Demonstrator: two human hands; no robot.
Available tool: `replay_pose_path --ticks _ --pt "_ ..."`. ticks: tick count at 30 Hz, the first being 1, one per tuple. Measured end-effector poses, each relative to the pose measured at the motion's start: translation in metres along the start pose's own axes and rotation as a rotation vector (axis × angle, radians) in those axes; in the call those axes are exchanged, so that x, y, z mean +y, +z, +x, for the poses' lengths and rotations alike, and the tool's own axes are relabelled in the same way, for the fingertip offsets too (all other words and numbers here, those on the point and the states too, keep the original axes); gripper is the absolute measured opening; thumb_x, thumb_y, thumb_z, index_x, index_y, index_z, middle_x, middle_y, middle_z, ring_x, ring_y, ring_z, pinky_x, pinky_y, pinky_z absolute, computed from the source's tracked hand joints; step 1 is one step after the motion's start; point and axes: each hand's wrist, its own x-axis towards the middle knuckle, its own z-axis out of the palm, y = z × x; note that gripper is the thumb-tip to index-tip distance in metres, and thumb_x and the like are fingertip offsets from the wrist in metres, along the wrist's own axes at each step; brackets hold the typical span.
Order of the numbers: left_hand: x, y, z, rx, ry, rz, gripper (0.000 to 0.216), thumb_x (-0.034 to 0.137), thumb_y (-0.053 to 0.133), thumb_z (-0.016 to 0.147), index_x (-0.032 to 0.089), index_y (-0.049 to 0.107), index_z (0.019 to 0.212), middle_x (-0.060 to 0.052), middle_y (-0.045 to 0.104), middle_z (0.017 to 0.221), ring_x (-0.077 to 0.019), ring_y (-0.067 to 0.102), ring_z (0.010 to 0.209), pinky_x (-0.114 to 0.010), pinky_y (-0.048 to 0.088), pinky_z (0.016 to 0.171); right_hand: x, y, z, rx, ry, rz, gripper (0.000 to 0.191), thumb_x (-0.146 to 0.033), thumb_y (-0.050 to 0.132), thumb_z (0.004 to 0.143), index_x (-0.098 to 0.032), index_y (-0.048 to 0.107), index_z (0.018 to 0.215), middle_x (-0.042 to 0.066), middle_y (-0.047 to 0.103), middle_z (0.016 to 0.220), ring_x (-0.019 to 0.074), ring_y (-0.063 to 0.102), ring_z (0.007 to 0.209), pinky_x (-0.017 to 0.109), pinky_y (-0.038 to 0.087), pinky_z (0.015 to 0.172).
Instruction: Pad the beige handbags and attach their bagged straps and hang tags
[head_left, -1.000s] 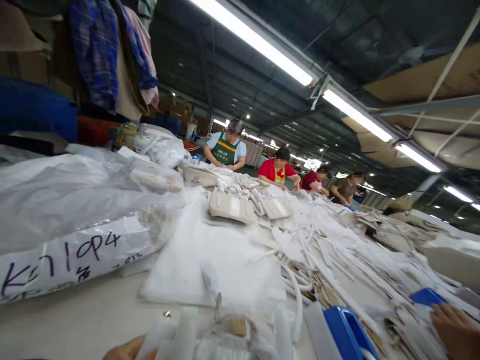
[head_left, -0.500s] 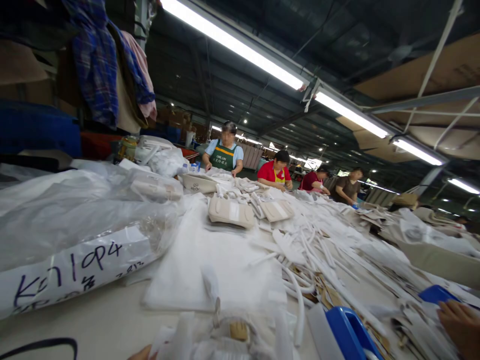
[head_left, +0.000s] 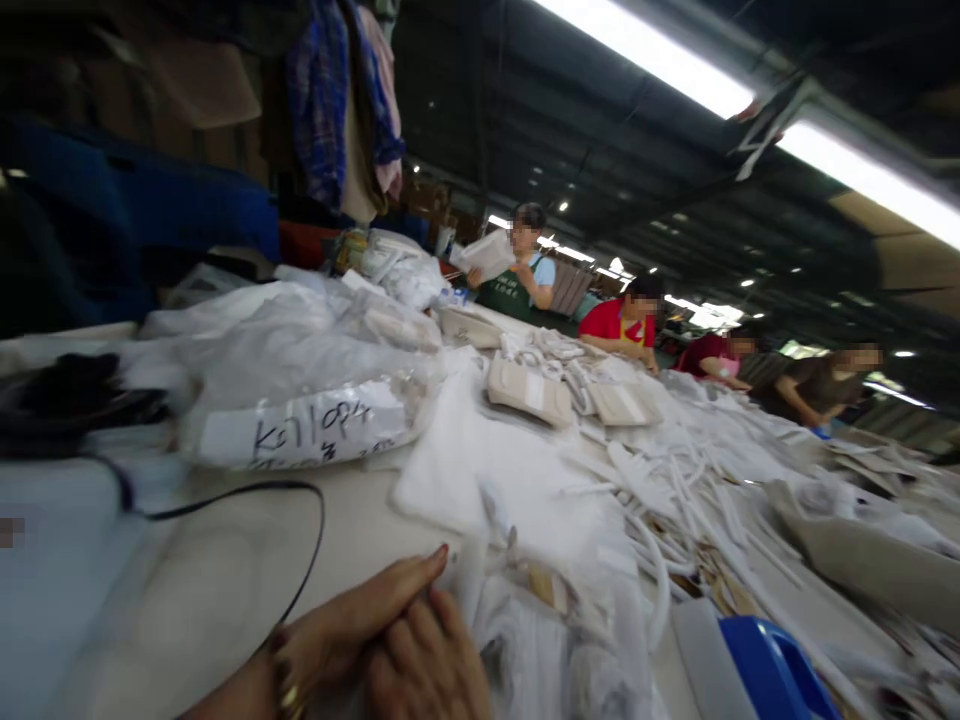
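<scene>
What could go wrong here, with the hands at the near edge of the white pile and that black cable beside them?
1. The black cable loops over the table right beside the hands; a wrist could snag it and drag whatever it joins.
2. In the white pile the straps lie tangled; pulling one piece would likely drag others, perhaps knocking the blue plastic piece at the near edge.

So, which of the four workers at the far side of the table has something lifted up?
The person in the green apron, leftmost of them, holds a white piece raised; those in red, maroon and brown lean over the table.
</scene>
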Motion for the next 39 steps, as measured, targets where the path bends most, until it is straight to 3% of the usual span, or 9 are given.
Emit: replay_pose_path --ticks 3,8,14,21,25,29,32,35,39 --pt "-0.004 -0.002 -0.001 0.040 0.069 0.107 0.046 0.057 0.035 0.086 0.016 0.054 0.078 -0.003 0.060 0.075 -0.0172 0.059 0.079 -0.030 0.050 0.074 -0.002 -0.012 0.003 -0.127 0.093 0.082 0.031 -0.040 0.052 0.087 -0.020 0.063 0.108 0.005 0.067 0.110 0.0221 0.055 0.113 0.039 0.034 0.108" --pt "-0.033 -0.020 -0.048 0.294 0.144 0.321 0.018 0.026 0.040 0.087 0.017 0.053 0.093 -0.004 0.059 0.087 -0.0154 0.056 0.082 -0.027 0.047 0.078 0.001 -0.033 0.016 -0.347 0.113 0.228 0.024 -0.021 0.039 0.092 -0.022 0.062 0.098 0.001 0.067 0.102 0.0157 0.058 0.102 0.035 0.024 0.109" --pt "-0.067 -0.031 -0.138 0.046 0.658 1.026 0.030 0.005 0.034 0.086 0.017 0.058 0.100 -0.010 0.063 0.108 -0.0159 0.059 0.095 -0.023 0.048 0.087 0.002 -0.038 0.019 -0.407 0.092 0.246 0.027 -0.017 0.034 0.092 -0.021 0.058 0.080 0.000 0.066 0.092 0.0157 0.056 0.096 0.033 0.022 0.106" --pt "-0.059 -0.029 -0.137 -0.124 0.833 1.173 0.034 0.008 0.029 0.091 0.017 0.061 0.087 -0.008 0.065 0.080 -0.0169 0.057 0.075 -0.027 0.049 0.077 0.007 -0.037 0.021 -0.411 0.036 0.231 0.024 -0.018 0.037 0.092 -0.023 0.060 0.088 -0.001 0.067 0.097 0.0162 0.056 0.100 0.032 0.024 0.103" --pt "-0.070 -0.021 -0.125 -0.090 0.824 1.144 0.041 0.013 0.021 0.093 0.015 0.057 0.072 -0.007 0.059 0.067 -0.0164 0.049 0.064 -0.028 0.046 0.066 0.009 -0.037 0.020 -0.417 0.033 0.234 0.025 -0.017 0.036 0.092 -0.023 0.061 0.091 -0.001 0.067 0.098 0.0148 0.056 0.102 0.032 0.023 0.105" --pt "-0.084 -0.009 -0.118 0.143 0.747 0.908 0.031 0.007 0.030 0.088 0.016 0.050 0.066 -0.005 0.057 0.067 -0.0139 0.048 0.066 -0.024 0.041 0.061 0.011 -0.038 0.022 -0.458 0.057 0.276 0.024 -0.017 0.038 0.092 -0.023 0.061 0.093 -0.003 0.067 0.100 0.0136 0.056 0.102 0.030 0.020 0.106" --pt "-0.090 0.000 -0.113 0.289 0.548 0.715 0.020 -0.001 0.044 0.069 0.017 0.046 0.062 0.000 0.053 0.065 -0.0102 0.047 0.062 -0.019 0.035 0.056 0.010 -0.038 0.023 -0.465 0.074 0.285 0.023 -0.016 0.039 0.091 -0.023 0.061 0.091 -0.003 0.067 0.098 0.0134 0.056 0.100 0.031 0.022 0.106" --pt "-0.090 0.003 -0.112 0.315 0.396 0.609 0.020 -0.001 0.044 0.054 0.018 0.041 0.058 0.003 0.049 0.059 -0.0079 0.046 0.056 -0.017 0.032 0.051 0.007 -0.038 0.023 -0.446 0.099 0.281 0.024 -0.015 0.038 0.090 -0.023 0.060 0.086 -0.002 0.067 0.093 0.0131 0.057 0.098 0.033 0.024 0.106" --pt "-0.085 -0.008 -0.115 0.219 0.545 0.725 0.020 0.002 0.040 0.059 0.020 0.044 0.067 0.003 0.053 0.063 -0.0089 0.047 0.056 -0.016 0.036 0.054 0.003 -0.039 0.023 -0.410 0.123 0.285 0.021 -0.014 0.040 0.089 -0.022 0.057 0.080 -0.002 0.066 0.088 0.0122 0.057 0.096 0.031 0.024 0.107"
